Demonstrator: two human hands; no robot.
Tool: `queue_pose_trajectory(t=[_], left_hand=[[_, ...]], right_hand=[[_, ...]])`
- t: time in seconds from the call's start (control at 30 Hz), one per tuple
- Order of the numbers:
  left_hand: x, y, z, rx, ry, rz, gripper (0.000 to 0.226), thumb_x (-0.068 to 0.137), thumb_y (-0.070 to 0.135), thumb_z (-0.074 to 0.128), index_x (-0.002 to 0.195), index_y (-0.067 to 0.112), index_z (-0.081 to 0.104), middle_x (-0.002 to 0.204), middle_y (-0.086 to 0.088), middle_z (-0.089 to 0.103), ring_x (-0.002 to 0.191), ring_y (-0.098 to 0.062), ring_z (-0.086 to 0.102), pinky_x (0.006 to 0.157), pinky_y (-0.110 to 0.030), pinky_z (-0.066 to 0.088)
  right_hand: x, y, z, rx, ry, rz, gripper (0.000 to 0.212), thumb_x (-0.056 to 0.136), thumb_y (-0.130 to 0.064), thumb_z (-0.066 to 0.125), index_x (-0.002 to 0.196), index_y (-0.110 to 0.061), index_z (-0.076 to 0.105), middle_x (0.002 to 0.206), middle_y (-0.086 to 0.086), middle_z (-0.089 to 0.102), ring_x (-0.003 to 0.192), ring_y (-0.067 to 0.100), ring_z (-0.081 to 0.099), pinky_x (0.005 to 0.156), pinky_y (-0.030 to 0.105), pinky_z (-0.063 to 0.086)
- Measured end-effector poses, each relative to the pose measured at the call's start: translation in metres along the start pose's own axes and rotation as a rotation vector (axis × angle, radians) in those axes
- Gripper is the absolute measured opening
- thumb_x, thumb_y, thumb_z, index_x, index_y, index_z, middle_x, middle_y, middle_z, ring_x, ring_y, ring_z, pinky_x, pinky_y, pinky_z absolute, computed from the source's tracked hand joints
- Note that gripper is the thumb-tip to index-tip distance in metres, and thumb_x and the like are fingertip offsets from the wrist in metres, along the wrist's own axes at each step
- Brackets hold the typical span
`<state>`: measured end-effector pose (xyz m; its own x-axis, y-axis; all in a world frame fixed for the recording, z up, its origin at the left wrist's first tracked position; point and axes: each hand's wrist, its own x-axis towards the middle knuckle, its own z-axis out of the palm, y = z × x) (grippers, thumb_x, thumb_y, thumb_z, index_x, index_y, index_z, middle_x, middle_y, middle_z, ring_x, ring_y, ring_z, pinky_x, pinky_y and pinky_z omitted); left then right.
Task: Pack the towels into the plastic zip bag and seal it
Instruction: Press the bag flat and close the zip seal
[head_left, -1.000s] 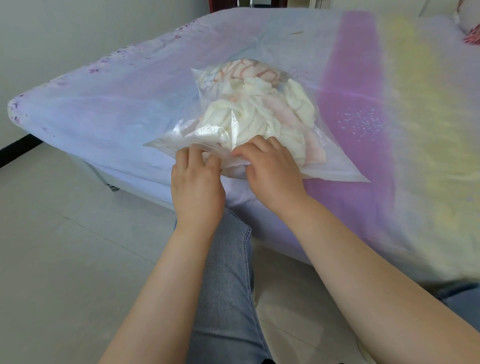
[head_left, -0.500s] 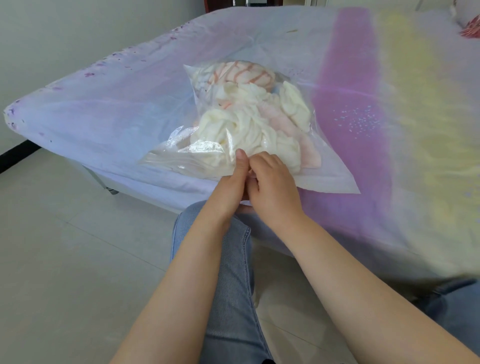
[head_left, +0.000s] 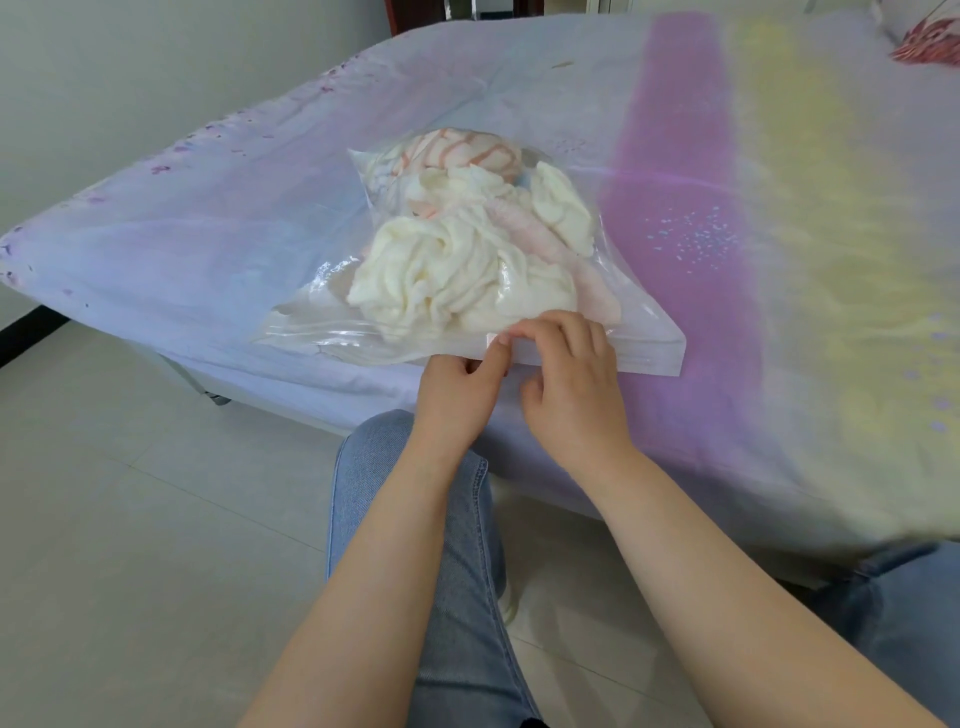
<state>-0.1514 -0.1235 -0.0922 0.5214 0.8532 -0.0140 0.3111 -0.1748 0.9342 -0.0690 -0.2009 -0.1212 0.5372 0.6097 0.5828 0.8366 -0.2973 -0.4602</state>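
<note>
A clear plastic zip bag (head_left: 647, 343) lies on the bed near its front edge. Crumpled white and pale pink towels (head_left: 462, 270) fill it, with a pink-striped one (head_left: 457, 150) at the far end. The bag's zip edge faces me. My left hand (head_left: 457, 395) pinches that edge near its middle, thumb on top. My right hand (head_left: 566, 379) sits right beside it, fingertips pressing the same zip strip. The strip to the left of my hands looks wrinkled and loose.
The bed (head_left: 208, 244) has a pale lilac sheet with a purple band (head_left: 680, 223) and a yellow area to the right. A red-striped cloth (head_left: 930, 44) lies at the far right. My jeans-clad knee (head_left: 395, 467) is below the bed edge, over a tiled floor (head_left: 130, 519).
My left hand has moved right along the zip edge to meet my right hand near the middle. The bag has shifted slightly and lies flatter at its right corner.
</note>
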Motion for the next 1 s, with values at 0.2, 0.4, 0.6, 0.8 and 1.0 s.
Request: queue_pose_trajectory(t=[0.2,0.4,0.6,0.8,1.0], left_hand=[[0.002,0.0,0.01,-0.173,0.021,-0.079,0.059,0.089,0.025,0.06,0.038,0.023,0.031,0.041,0.007,0.028,0.042,-0.011,0.029,0.05,-0.025,0.029],[0.001,0.001,0.018,-0.366,0.074,-0.117,0.053,0.085,0.022,0.059,0.036,0.02,0.038,0.04,0.008,0.023,0.046,-0.016,0.022,0.05,-0.028,0.022],[0.004,-0.007,-0.003,-0.56,0.242,-0.095,0.05,0.084,0.017,0.057,0.047,0.025,0.023,0.046,0.006,0.018,0.042,-0.012,0.014,0.043,-0.018,0.015],[0.004,-0.012,-0.037,-0.664,0.324,-0.058,0.05,0.089,0.011,0.055,0.052,0.022,0.023,0.048,0.003,0.019,0.043,-0.013,0.013,0.045,-0.023,0.012],[-0.002,-0.011,-0.042,-0.601,0.338,-0.013,0.048,0.081,0.02,0.056,0.053,0.022,0.017,0.052,0.001,0.014,0.048,-0.017,0.011,0.049,-0.026,0.011]], right_hand=[[0.008,-0.001,0.006,-0.078,0.143,-0.06,0.014,0.075,-0.013,0.053,0.084,-0.014,0.064,0.09,0.001,0.061,0.083,0.024,0.054,0.066,0.034,0.045],[0.018,0.008,0.003,-0.178,0.156,-0.138,0.011,0.071,-0.007,0.061,0.073,-0.015,0.068,0.071,0.0,0.058,0.066,0.023,0.057,0.052,0.026,0.032],[0.019,0.024,0.002,-0.153,0.169,-0.128,0.011,0.074,-0.008,0.07,0.077,-0.019,0.07,0.073,-0.002,0.061,0.069,0.023,0.063,0.048,0.022,0.033],[0.025,0.033,0.003,-0.184,0.157,-0.114,0.009,0.076,-0.01,0.071,0.077,-0.019,0.069,0.076,-0.002,0.062,0.071,0.024,0.063,0.047,0.022,0.034],[0.024,0.027,-0.001,-0.229,0.096,-0.109,0.019,0.079,-0.012,0.052,0.092,-0.015,0.066,0.089,0.007,0.061,0.08,0.033,0.059,0.062,0.038,0.045]])
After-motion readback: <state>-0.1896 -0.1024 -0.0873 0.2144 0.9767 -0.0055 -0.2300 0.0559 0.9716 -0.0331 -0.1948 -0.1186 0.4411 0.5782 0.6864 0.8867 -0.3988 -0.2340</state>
